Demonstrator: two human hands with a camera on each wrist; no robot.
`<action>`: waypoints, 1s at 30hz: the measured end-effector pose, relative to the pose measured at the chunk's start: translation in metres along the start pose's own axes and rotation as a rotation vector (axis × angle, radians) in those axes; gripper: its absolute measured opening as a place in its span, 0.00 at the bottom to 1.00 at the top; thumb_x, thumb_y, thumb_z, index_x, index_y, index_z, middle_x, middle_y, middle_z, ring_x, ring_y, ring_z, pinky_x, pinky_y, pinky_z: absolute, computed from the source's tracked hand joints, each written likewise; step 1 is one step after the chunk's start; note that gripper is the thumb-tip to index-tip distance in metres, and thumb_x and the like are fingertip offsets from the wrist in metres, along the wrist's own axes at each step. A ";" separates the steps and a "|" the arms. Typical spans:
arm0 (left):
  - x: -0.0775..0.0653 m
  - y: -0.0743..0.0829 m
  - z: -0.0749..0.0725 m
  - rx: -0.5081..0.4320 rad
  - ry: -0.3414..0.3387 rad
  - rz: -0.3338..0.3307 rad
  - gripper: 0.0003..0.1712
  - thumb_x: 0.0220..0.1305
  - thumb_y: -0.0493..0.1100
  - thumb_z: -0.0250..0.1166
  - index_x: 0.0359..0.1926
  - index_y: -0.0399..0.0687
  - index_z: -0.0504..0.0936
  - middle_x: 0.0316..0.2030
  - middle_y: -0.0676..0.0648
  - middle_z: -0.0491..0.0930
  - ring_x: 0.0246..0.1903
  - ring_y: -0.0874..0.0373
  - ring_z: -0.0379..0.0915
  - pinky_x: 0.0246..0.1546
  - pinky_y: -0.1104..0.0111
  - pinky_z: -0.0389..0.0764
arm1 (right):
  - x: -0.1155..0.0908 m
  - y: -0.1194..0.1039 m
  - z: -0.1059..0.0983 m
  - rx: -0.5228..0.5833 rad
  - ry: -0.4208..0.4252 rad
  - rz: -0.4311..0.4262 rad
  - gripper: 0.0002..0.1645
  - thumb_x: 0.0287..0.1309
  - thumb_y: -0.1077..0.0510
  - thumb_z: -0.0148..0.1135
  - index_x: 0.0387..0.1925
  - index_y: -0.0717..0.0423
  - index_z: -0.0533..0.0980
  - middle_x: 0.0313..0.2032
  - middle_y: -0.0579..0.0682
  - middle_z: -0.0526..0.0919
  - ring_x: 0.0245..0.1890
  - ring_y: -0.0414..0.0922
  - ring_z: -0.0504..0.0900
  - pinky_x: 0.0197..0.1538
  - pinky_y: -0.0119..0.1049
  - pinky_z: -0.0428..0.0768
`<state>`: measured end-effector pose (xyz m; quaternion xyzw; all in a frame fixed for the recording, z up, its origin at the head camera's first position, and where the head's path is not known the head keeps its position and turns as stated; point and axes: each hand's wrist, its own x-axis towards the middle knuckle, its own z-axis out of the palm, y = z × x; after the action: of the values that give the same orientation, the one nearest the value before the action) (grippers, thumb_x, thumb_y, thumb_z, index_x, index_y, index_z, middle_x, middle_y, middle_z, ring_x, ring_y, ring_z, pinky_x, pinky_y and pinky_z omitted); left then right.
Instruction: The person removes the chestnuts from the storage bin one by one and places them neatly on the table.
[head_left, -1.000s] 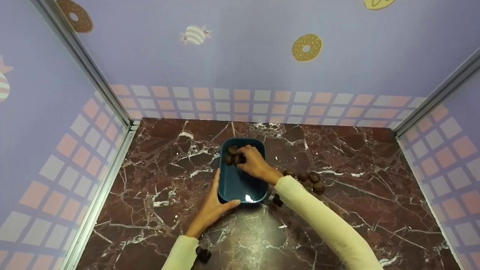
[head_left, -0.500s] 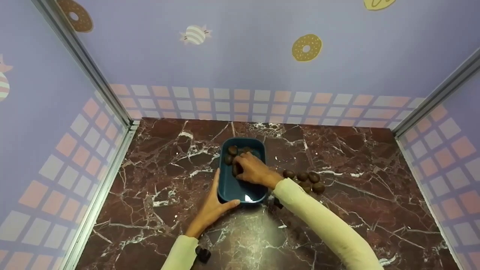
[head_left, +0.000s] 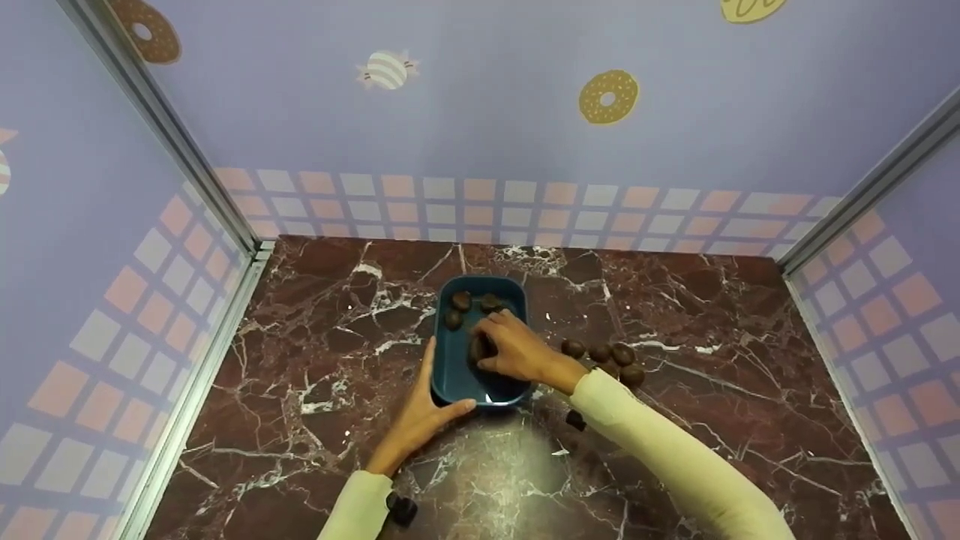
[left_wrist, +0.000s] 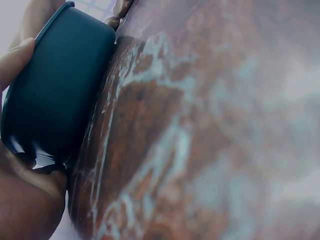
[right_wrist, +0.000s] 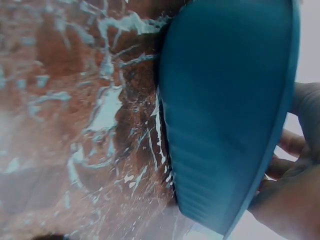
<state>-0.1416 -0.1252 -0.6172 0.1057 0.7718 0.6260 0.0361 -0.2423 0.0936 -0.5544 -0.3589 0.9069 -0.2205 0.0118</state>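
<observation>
A deep blue-green rectangular container [head_left: 455,382] stands on the marbled surface, its side wall [left_wrist: 60,75] filling much of the left wrist view. My left hand [head_left: 416,416] holds its near left corner, thumb on the near rim and fingers along the left wall. Inside, my right hand [head_left: 517,349] pinches a dark brown chestnut [head_left: 477,349], partly hidden by the fingers. Several other chestnuts [head_left: 461,301] lie at the far end of the container. In the right wrist view, the container's wall [right_wrist: 220,110] partly hides my right hand [right_wrist: 287,190].
More loose chestnuts [head_left: 622,354] lie in a cluster on the marbled surface [head_left: 712,420], right of the container and close to my right wrist. A patterned lilac back wall [head_left: 480,135] and two side walls enclose the surface.
My right hand has moved toward the near end inside the container, and a chestnut at the far end has come into sight. The left hand has kept its place on the container.
</observation>
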 end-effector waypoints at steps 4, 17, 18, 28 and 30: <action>0.000 -0.001 0.000 -0.033 -0.003 0.007 0.69 0.56 0.50 0.78 0.81 0.71 0.33 0.81 0.51 0.35 0.78 0.45 0.36 0.72 0.40 0.47 | -0.013 -0.001 -0.006 0.054 0.007 0.046 0.32 0.52 0.49 0.78 0.57 0.52 0.75 0.48 0.49 0.79 0.44 0.45 0.73 0.47 0.42 0.77; -0.001 0.000 0.000 -0.018 0.011 -0.021 0.69 0.55 0.54 0.78 0.80 0.76 0.34 0.81 0.53 0.36 0.78 0.47 0.36 0.72 0.40 0.47 | -0.051 0.005 -0.026 0.237 0.190 0.041 0.32 0.50 0.53 0.80 0.54 0.56 0.75 0.48 0.50 0.80 0.49 0.51 0.77 0.61 0.49 0.73; -0.001 0.000 0.001 -0.019 0.010 -0.018 0.69 0.55 0.54 0.78 0.80 0.76 0.34 0.81 0.52 0.36 0.78 0.46 0.36 0.72 0.40 0.47 | -0.054 0.006 -0.026 0.241 0.208 0.033 0.32 0.50 0.54 0.80 0.54 0.56 0.75 0.48 0.50 0.80 0.49 0.50 0.77 0.64 0.50 0.71; 0.000 0.000 0.002 -0.005 0.014 -0.020 0.70 0.54 0.54 0.79 0.81 0.72 0.35 0.81 0.52 0.36 0.78 0.46 0.35 0.72 0.39 0.46 | -0.079 0.019 -0.032 0.296 0.279 0.030 0.29 0.49 0.59 0.80 0.52 0.59 0.78 0.46 0.51 0.80 0.45 0.57 0.78 0.52 0.49 0.74; 0.000 0.000 0.002 -0.006 0.015 -0.016 0.70 0.54 0.53 0.79 0.81 0.68 0.35 0.81 0.52 0.36 0.78 0.46 0.35 0.72 0.39 0.46 | -0.083 0.021 -0.033 0.300 0.291 0.037 0.29 0.48 0.59 0.80 0.52 0.59 0.78 0.45 0.51 0.81 0.43 0.54 0.77 0.51 0.48 0.73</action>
<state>-0.1414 -0.1229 -0.6177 0.0946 0.7709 0.6289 0.0355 -0.2002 0.1748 -0.5448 -0.3005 0.8625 -0.4024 -0.0621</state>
